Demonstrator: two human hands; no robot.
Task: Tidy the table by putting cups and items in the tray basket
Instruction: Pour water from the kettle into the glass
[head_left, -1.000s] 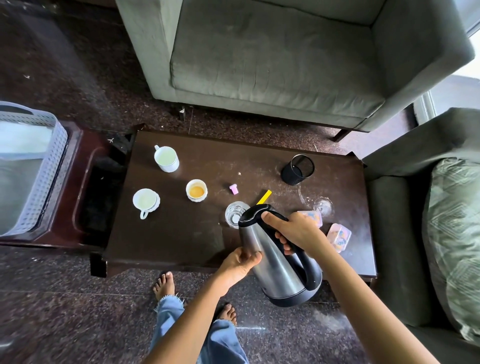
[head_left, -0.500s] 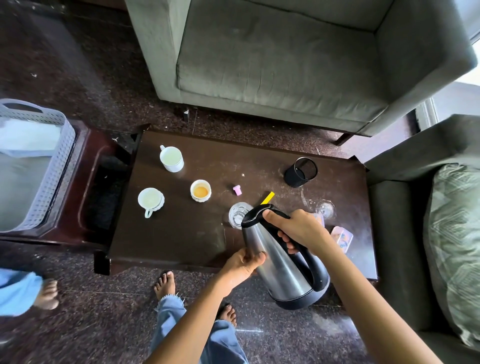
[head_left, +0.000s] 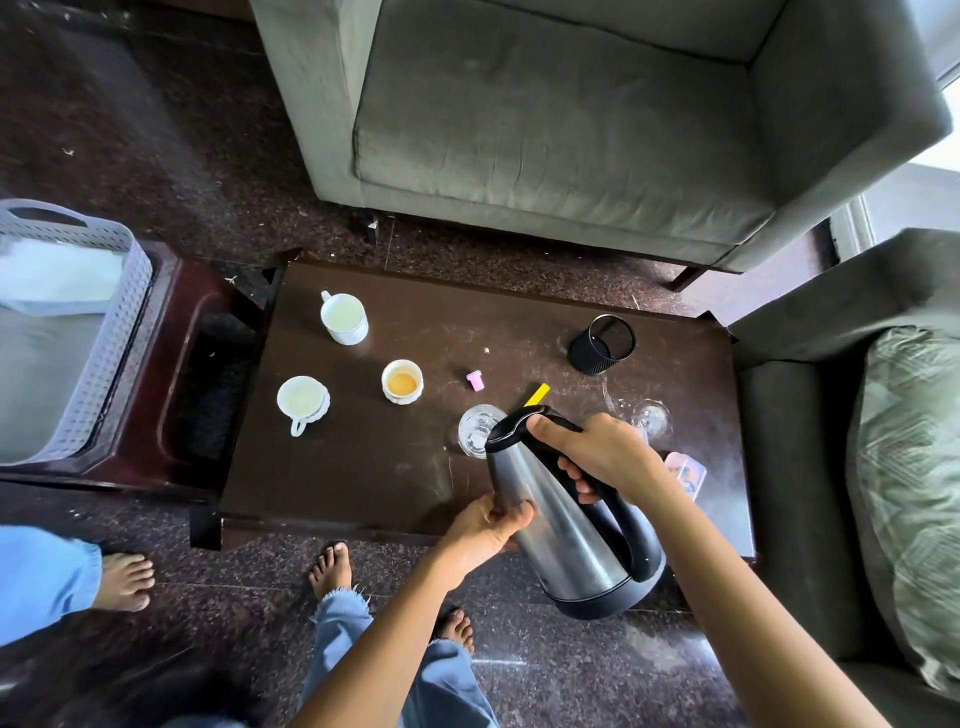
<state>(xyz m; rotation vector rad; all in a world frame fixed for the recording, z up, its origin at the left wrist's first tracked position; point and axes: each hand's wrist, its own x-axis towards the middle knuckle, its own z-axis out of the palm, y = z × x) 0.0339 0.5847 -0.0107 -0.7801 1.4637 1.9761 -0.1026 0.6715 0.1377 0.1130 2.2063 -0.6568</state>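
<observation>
I hold a steel kettle (head_left: 566, 540) tilted above the near edge of the dark wooden table (head_left: 363, 467). My right hand (head_left: 602, 457) grips its black handle, and my left hand (head_left: 483, 530) presses against its metal side. On the table stand a white mug (head_left: 344, 318), a white cup (head_left: 302, 400), a small cup with orange liquid (head_left: 402, 381), a clear glass (head_left: 475, 430) by the kettle's lid, a black mesh holder (head_left: 602, 345), a pink cap (head_left: 474, 379), a yellow strip (head_left: 537, 394) and a pink box (head_left: 685, 472). The grey tray basket (head_left: 111, 332) sits at the far left.
A grey armchair (head_left: 571, 130) stands behind the table, and a sofa with a patterned cushion (head_left: 909, 467) is at the right. A second clear glass (head_left: 650, 417) lies behind my right hand. Another person's foot (head_left: 124, 579) is on the floor at the left.
The view has shifted slightly, and another person's foot and blue trouser leg have come into sight at the lower left. Both hands keep hold of the kettle in about the same place.
</observation>
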